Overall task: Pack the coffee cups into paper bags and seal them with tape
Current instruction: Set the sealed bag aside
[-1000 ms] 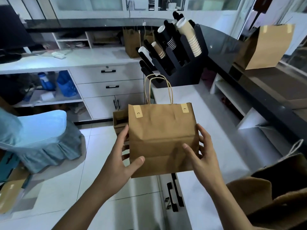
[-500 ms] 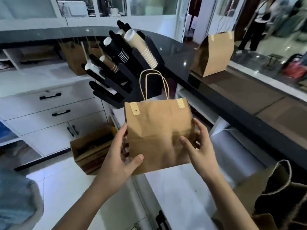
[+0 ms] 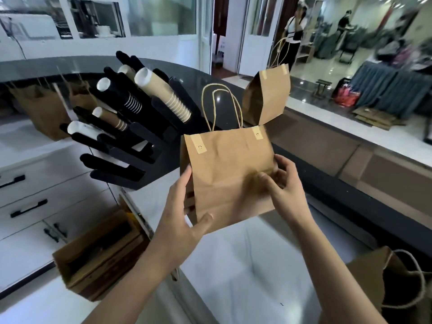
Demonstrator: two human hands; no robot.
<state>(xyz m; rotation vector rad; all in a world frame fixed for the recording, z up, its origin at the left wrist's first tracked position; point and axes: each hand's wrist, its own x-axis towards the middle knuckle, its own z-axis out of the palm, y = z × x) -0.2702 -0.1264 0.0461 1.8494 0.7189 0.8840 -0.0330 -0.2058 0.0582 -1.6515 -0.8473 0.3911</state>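
A brown paper bag [image 3: 224, 164] with twisted handles is held upright in the air over the white counter [image 3: 245, 265]. My left hand [image 3: 184, 220] grips its lower left corner, thumb on the front and fingers behind. My right hand [image 3: 282, 183] holds its right edge, thumb on the front. Stacks of paper coffee cups [image 3: 163, 94] lie slanted in a black cup dispenser [image 3: 131, 141] to the left of the bag. No tape is in view.
A second paper bag [image 3: 268, 97] stands on the dark raised bar top [image 3: 327, 183] behind. Another open bag [image 3: 385, 288] sits at the lower right. A cardboard box [image 3: 93, 258] stands on the floor at the left, by white drawers [image 3: 35, 190]. People stand far off at the back right.
The view has swung to the right and the bag has moved right and forward over the counter. My right hand's fingers have curled further round the bag's right edge.
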